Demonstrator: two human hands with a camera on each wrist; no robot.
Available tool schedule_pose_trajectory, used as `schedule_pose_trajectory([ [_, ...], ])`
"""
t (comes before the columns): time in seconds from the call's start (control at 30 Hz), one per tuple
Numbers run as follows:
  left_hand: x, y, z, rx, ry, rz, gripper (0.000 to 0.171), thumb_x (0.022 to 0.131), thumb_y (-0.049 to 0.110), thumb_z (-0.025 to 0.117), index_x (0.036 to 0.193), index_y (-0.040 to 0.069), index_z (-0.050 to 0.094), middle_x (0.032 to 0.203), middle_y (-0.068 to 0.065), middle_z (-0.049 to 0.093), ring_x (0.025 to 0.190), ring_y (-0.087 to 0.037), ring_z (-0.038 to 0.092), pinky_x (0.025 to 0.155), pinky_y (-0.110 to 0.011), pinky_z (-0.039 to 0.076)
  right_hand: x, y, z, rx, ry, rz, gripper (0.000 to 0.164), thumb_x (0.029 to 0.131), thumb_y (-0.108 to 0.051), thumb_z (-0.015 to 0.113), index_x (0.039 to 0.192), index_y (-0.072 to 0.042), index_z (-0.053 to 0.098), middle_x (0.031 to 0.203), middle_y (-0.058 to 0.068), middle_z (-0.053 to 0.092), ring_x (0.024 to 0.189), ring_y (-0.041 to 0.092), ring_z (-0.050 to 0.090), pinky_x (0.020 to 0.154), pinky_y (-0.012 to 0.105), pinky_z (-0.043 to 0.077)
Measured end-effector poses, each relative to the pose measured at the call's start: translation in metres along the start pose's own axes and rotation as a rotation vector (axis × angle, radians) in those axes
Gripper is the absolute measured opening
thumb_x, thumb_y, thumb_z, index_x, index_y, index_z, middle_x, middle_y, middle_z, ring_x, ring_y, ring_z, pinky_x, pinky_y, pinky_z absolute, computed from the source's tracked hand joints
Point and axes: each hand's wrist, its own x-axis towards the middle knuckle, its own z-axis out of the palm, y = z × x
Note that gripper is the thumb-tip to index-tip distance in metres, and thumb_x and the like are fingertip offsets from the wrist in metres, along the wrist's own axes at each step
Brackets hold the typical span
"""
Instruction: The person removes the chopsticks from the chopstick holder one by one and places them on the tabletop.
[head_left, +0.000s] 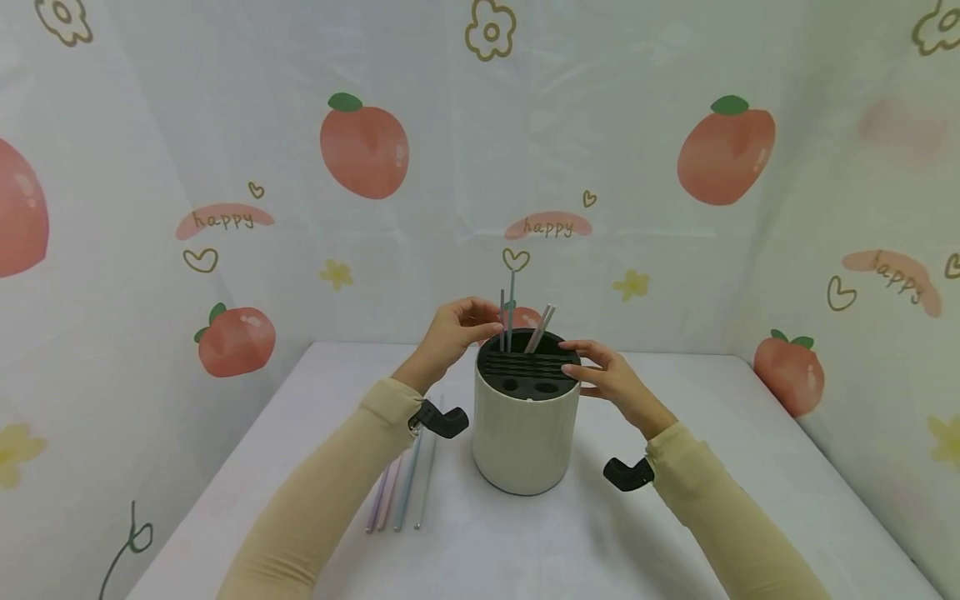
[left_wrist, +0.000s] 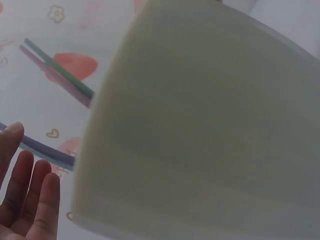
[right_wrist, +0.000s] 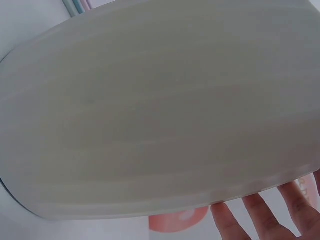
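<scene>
A cream cylindrical pen holder with a black slotted top stands upright on the table. My left hand is at its far left rim, thumb and fingertips pinching a thin bluish-purple straw. Close beside that one rises a blue straw, and two pinkish straws lean right in the same large rear compartment. On the right, my right hand rests on the holder's rim with fingers extended; several fingertips touch the outer wall in the right wrist view.
Several pastel straws lie side by side on the white table, left of the holder and partly behind my left forearm. A white curtain printed with peaches hangs around the table. Each wrist wears a black mount.
</scene>
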Motion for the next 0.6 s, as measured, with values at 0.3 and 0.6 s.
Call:
schedule_pose_trajectory([
  [0.3, 0.004, -0.008, 0.006, 0.056, -0.007, 0.002, 0.022, 0.087, 0.003, 0.070, 0.107, -0.005, 0.063, 0.098, -0.006, 0.064, 0.087, -0.012, 0.060, 0.082, -0.025, 0.052, 0.001, 0.002, -0.001, -0.005, -0.003, -0.003, 0.052, 0.094, -0.021, 0.063, 0.140, -0.007, 0.045, 0.149, 0.020, 0.037, 0.132, 0.037, 0.042, 0.100, 0.053, 0.048],
  [0.6, 0.005, -0.010, 0.007, 0.052, -0.013, 0.014, 0.016, 0.087, 0.002, 0.069, 0.101, -0.003, 0.063, 0.090, 0.002, 0.064, 0.084, -0.011, 0.060, 0.079, -0.024, 0.052, 0.002, 0.003, -0.001, -0.013, -0.001, -0.007, 0.051, 0.094, -0.021, 0.064, 0.139, -0.007, 0.046, 0.147, 0.020, 0.039, 0.129, 0.034, 0.045, 0.100, 0.053, 0.048],
])
